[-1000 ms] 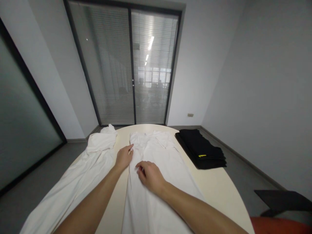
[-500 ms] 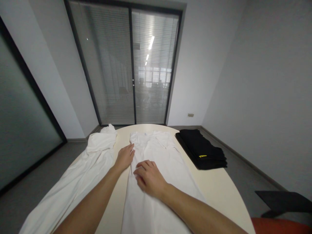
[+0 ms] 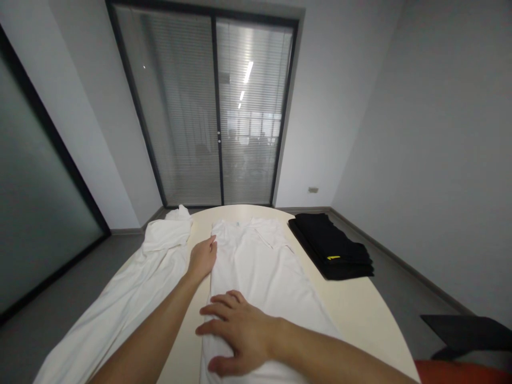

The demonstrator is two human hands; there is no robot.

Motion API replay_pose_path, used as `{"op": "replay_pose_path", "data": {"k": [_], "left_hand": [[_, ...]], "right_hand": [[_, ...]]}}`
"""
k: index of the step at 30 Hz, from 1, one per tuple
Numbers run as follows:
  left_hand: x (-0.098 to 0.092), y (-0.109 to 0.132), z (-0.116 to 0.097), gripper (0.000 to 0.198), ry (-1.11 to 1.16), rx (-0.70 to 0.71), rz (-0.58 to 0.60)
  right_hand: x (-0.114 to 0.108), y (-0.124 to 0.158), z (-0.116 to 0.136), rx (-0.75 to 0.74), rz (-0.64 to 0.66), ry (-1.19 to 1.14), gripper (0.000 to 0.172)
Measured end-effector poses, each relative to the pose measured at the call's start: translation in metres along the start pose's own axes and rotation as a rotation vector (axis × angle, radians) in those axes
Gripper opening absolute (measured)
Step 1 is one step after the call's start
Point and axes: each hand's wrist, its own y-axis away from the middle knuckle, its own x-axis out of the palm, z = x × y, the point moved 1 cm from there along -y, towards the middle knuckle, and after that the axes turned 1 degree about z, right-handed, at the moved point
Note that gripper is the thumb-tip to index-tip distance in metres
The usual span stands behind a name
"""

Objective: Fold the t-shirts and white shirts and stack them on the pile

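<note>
A white garment [image 3: 276, 277], long and narrow with a seamed fold near its far right, lies flat on the table in front of me. My left hand [image 3: 203, 258] is at its left edge toward the far end, fingers closed on the cloth there. My right hand [image 3: 238, 333] rests nearer to me over the same garment, palm down with fingers spread. Its fingertips reach the left edge, and nothing is held in it.
More white cloth [image 3: 154, 261] lies bunched along the table's left side, hanging toward me. Folded black clothes [image 3: 330, 242] with a yellow mark are stacked at the right of the round-edged table [image 3: 352, 309]. A black and red chair [image 3: 464, 368] stands at lower right.
My right hand has moved toward me along the garment, and its fingers have spread. My left hand has shifted slightly left, staying at the edge.
</note>
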Motion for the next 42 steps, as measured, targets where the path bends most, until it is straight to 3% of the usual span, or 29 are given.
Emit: {"op": "replay_pose_path", "data": {"k": [3,6,10,14,18,23,27,31,35,42], "left_hand": [[0.002,-0.001,0.001,0.044,-0.023,0.002,0.012],[0.005,-0.003,0.002,0.044,-0.049,0.0,0.029],[0.007,-0.008,-0.001,0.043,-0.112,-0.05,0.069],[0.003,-0.026,-0.012,0.043,-0.187,-0.107,0.117],[0.002,-0.052,-0.031,0.041,-0.237,-0.048,0.181],[0.02,-0.073,-0.049,0.044,-0.303,-0.069,0.245],[0.029,-0.079,-0.055,0.047,-0.31,-0.099,0.2],[0.024,-0.084,-0.061,0.047,-0.248,-0.057,0.102],[0.025,-0.087,-0.068,0.049,-0.16,0.045,0.042],[0.056,-0.075,-0.061,0.044,-0.071,0.192,0.213]], "right_hand": [[-0.004,-0.002,0.0,-0.009,0.013,-0.039,0.061],[-0.013,-0.009,-0.009,0.004,-0.033,-0.063,0.043],[-0.032,-0.019,-0.035,0.268,-0.166,0.074,0.026],[-0.05,-0.025,-0.063,0.493,-0.297,0.173,0.036],[-0.05,-0.026,-0.079,0.422,-0.253,0.166,0.046],[-0.03,-0.021,-0.09,0.377,-0.28,0.163,0.039],[-0.026,-0.02,-0.096,0.357,-0.276,0.129,0.045],[-0.03,-0.022,-0.097,0.345,-0.299,0.129,0.052],[-0.035,-0.022,-0.092,0.43,-0.388,0.124,0.041],[-0.039,-0.016,-0.095,0.601,-0.441,0.136,0.025]]}}
